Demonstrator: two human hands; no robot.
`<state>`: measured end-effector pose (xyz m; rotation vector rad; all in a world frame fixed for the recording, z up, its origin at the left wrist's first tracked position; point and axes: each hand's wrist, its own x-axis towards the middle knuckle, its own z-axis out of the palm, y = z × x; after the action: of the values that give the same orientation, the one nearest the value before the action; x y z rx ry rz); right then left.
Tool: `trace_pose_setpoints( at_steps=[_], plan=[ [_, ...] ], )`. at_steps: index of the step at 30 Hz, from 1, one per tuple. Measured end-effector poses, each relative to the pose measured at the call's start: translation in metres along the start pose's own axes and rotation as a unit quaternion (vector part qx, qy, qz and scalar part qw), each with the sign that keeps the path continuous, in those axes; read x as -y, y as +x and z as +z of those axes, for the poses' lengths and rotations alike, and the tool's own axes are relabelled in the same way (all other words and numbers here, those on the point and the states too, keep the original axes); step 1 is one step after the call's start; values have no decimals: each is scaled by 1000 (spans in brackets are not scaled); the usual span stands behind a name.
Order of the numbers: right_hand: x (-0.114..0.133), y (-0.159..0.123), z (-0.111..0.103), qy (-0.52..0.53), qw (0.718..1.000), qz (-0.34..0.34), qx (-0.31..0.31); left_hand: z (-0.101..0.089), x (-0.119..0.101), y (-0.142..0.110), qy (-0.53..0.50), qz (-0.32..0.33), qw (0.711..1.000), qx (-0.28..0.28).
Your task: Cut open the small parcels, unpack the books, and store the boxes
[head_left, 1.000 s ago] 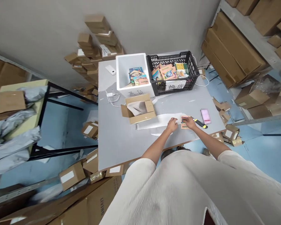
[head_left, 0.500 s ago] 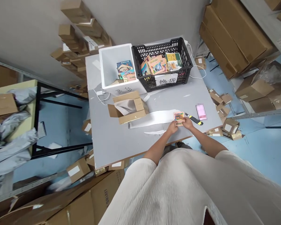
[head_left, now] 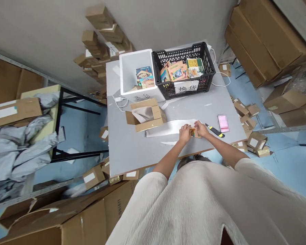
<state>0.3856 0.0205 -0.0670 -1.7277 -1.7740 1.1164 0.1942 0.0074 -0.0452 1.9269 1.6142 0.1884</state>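
On the grey table, a small orange booklet [head_left: 196, 132] with a colourful cover lies under my hands, partly hidden by them. My left hand [head_left: 185, 133] is closed over its left side, fingers bent. At its upper right edge, my right hand [head_left: 201, 129] grips with bent fingers. A black-and-yellow utility knife [head_left: 214, 130] lies just right of my right hand, and beyond it is a pink, blurred-out item [head_left: 223, 123]. A white paper strip [head_left: 169, 127] stretches to the left behind my hands. One opened cardboard box [head_left: 150, 127] with grey-white material inside sits at its left end.
Along the table's back stand a white bin [head_left: 122, 75] holding books and a black plastic crate [head_left: 158, 81] of booklets with a paper label. A white cable [head_left: 225, 80] runs at the right. Cartons surround the table; grey parcels [head_left: 5, 156] pile at left.
My hands have shifted from the booklet's lower edge to its left side and upper right edge, covering more of it. The whole view has swung slightly left.
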Motion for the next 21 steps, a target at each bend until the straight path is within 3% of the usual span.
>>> trace_pose_setpoints(
  at_steps=[4, 8, 10, 13, 17, 21],
  plan=[
    [20, 5, 1, -28, 997, -52, 41, -5, 9, 2, 29, -46, 998, 40],
    [22, 1, 8, -82, 993, -64, -60, 6, 26, -2, -48, -120, 991, 39],
    [13, -4, 13, -88, 991, -8, -96, 15, 35, -5, -127, -181, 975, 29],
    [-6, -13, 22, -48, 993, 98, -51, 26, 46, -11, -202, -239, 949, 24],
    [-25, -26, 35, 26, 980, 196, 20, 38, 55, -21, -228, -249, 941, 17],
    [-26, -34, 47, 79, 966, 246, 23, 41, 59, -29, -227, -258, 939, -4]
  ],
)
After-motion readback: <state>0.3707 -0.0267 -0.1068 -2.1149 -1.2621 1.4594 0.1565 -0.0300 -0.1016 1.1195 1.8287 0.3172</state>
